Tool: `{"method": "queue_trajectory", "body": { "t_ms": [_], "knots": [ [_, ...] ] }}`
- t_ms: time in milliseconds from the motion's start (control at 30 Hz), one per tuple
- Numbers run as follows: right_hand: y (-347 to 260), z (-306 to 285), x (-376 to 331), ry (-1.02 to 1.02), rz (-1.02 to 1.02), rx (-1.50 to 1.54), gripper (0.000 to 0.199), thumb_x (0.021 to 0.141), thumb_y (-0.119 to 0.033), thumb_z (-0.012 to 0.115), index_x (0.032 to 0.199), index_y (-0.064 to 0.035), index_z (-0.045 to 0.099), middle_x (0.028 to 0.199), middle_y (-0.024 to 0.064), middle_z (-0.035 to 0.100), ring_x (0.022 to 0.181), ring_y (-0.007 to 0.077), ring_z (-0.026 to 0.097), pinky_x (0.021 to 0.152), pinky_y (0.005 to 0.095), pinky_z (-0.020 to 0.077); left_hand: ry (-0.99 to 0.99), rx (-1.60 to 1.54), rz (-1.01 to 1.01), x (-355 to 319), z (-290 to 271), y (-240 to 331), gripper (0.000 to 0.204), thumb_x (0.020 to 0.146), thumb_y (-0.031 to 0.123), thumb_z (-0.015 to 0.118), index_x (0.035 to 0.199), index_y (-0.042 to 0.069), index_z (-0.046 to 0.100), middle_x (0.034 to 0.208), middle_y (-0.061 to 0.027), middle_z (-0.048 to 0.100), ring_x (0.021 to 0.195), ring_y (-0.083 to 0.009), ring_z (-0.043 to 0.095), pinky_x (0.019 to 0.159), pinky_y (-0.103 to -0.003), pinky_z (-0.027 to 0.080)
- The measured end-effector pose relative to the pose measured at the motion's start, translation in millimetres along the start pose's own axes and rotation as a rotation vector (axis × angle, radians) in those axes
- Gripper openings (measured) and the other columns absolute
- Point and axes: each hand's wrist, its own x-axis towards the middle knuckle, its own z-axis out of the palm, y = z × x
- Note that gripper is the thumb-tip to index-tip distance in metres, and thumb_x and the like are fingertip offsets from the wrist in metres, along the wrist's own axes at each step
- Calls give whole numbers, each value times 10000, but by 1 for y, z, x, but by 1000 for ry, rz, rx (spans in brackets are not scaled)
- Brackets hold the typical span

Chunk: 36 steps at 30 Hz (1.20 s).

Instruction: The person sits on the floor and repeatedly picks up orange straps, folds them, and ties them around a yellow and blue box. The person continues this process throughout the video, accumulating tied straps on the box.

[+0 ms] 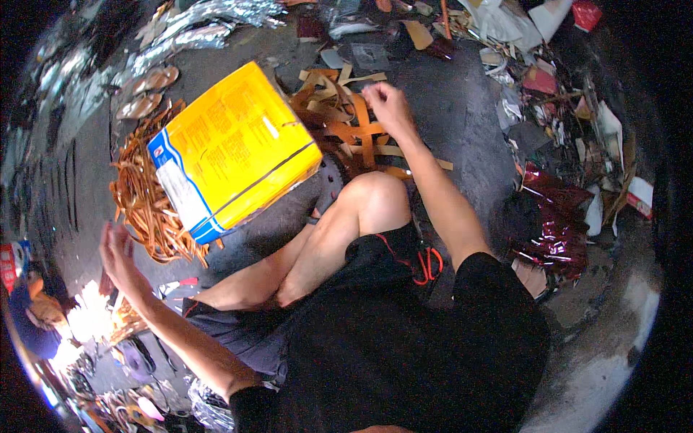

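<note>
- Bent knee [372, 198] rises closest, over the dark floor [462, 101].
- Right hand [386, 105] rests on flat orange strips [354, 130], fingers curled onto them.
- Left hand [115, 252], fingers spread, hovers beside the yellow box [234, 148] and tangled strip pile [148, 202].

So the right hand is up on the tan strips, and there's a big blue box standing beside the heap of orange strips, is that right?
Not quite: the box is yellow, with only a blue and white edge, as the head view shows. The right hand is on the tan strips, beside the orange heap.

Head-worn fisheye, downward (close overhead)
</note>
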Motion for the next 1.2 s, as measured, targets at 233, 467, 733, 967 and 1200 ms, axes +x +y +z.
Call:
{"method": "queue_trajectory", "body": {
  "t_ms": [233, 467, 733, 967, 1200],
  "knots": [
    [72, 27, 10, 77, -75, 2, 292, 867, -305, 646, 914, -18, 635, 838, 86, 652, 766, 170, 608, 698, 319, 491, -57, -2, 2, -80, 63, 30, 353, 969, 254, 528, 1226, 14, 559, 1003, -54, 636, 905, -106, 583, 825, -246, 455],
    [-65, -82, 13, 73, -168, 748, 236, 972, -237, 509, 1068, -25, 547, 815, 10, 550, 662, 93, 554, 700, 271, 522, -109, 9, 21, -107, 120, 92, 291, 964, 210, 530, 1162, 9, 602, 978, -58, 637, 901, -119, 591, 815, -270, 474],
    [-147, -132, -23, -418, -540, 60, 208, 964, -210, 492, 938, -41, 610, 772, 28, 608, 705, 124, 580, 650, 293, 494, -570, 11, 400, -151, 230, 146, 513, 832, 94, 668, 1309, 37, 485, 1231, -99, 575, 1109, -188, 552, 947, -306, 436],
    [-226, -132, -73, -684, -565, -97, 248, 830, -117, 644, 1049, -43, 552, 806, 88, 556, 749, 238, 624, 671, 346, 486, -1085, -123, 88, -147, 242, 132, 422, 869, 27, 494, 1286, 48, 433, 974, -77, 582, 863, -171, 576, 751, -302, 481],
    [-166, -106, -16, -633, -422, -123, 176, 912, -171, 565, 887, 3, 548, 746, 86, 575, 708, 191, 588, 685, 318, 484, -898, 137, -272, -95, 107, 115, 202, 963, 239, 546, 1018, 50, 591, 811, 17, 595, 679, -53, 509, 595, -208, 426]
  ]
}}
